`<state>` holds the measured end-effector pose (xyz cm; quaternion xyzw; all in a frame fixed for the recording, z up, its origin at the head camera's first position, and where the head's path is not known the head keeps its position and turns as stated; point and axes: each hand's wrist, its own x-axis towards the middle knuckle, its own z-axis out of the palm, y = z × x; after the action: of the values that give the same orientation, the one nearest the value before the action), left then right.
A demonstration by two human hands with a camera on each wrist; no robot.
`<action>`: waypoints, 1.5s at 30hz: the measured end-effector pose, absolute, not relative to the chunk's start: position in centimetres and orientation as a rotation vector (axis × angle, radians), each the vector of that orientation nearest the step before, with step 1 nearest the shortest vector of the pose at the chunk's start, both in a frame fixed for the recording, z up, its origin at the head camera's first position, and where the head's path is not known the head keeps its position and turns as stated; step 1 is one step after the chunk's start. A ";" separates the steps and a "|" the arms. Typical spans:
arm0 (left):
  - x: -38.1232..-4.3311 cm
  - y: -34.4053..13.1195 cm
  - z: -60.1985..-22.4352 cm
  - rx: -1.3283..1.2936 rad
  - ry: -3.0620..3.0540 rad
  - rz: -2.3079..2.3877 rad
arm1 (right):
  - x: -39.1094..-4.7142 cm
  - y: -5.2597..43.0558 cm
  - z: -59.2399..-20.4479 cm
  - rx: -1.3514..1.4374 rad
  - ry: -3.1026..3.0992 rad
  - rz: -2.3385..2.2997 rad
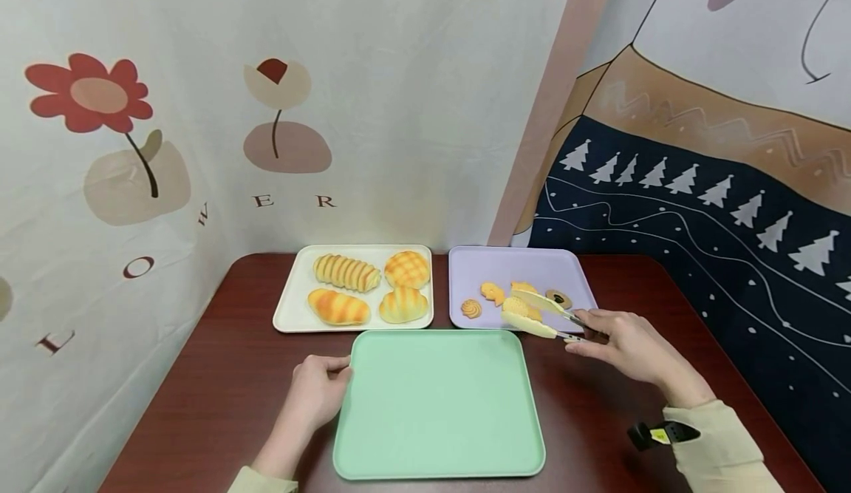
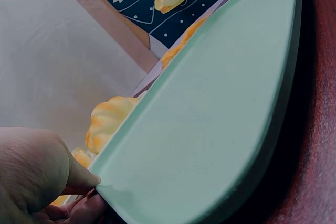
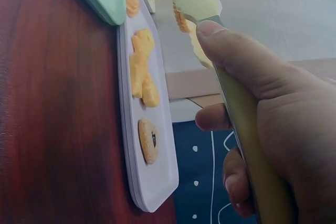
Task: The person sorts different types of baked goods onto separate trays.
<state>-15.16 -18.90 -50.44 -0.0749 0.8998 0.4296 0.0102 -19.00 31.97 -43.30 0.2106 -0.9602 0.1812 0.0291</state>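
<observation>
With thumb and fingers, my left hand [image 1: 318, 389] pinches the left rim of a light green tray [image 1: 439, 404], whose surface is bare. My right hand [image 1: 628, 341] grips cream-tipped tongs [image 1: 537, 301] over the purple tray [image 1: 512, 264]. Between the tong tips sits a yellow cookie with a ridged edge [image 3: 180, 18], lifted above the tray in the right wrist view. Still on the purple tray lie a swirl cookie [image 1: 470, 308], a ring cookie with a dark centre [image 1: 558, 298] and yellow shaped cookies [image 1: 493, 293].
A white tray [image 1: 299, 286] at the back left bears several breads, among them a ridged roll [image 1: 346, 273] and a round crosshatched bun [image 1: 407, 269]. The trays stand on a dark red-brown table [image 1: 219, 382]. Printed cloth [image 1: 399, 109] hangs behind the table.
</observation>
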 end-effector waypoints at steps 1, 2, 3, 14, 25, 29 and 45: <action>-15.1 -18.9 -50.4 -0.229 2.809 1.343 | -19.3 32.0 -43.3 0.643 -2.967 0.563; -15.1 -18.9 -50.3 -0.225 2.808 1.345 | -19.5 32.0 -43.3 0.635 -2.972 0.570; -15.1 -18.9 -50.3 -0.224 2.806 1.346 | -19.8 32.0 -43.3 0.625 -2.980 0.573; -15.1 -18.9 -50.3 -0.230 2.801 1.341 | -22.9 31.7 -43.8 0.543 -3.020 0.643; -15.2 -18.8 -50.2 -0.221 2.807 1.343 | -25.9 31.1 -44.6 0.430 -3.068 0.665; -15.2 -18.8 -50.3 -0.213 2.818 1.331 | -26.8 30.7 -44.9 0.404 -3.080 0.678; -15.3 -18.9 -50.3 -0.210 2.821 1.317 | -29.0 30.3 -45.8 0.367 -3.125 0.691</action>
<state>-15.25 -18.87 -50.28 -0.0674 0.9041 0.4219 0.0105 -29.02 30.31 -45.83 0.1137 -0.9693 0.2144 -0.0400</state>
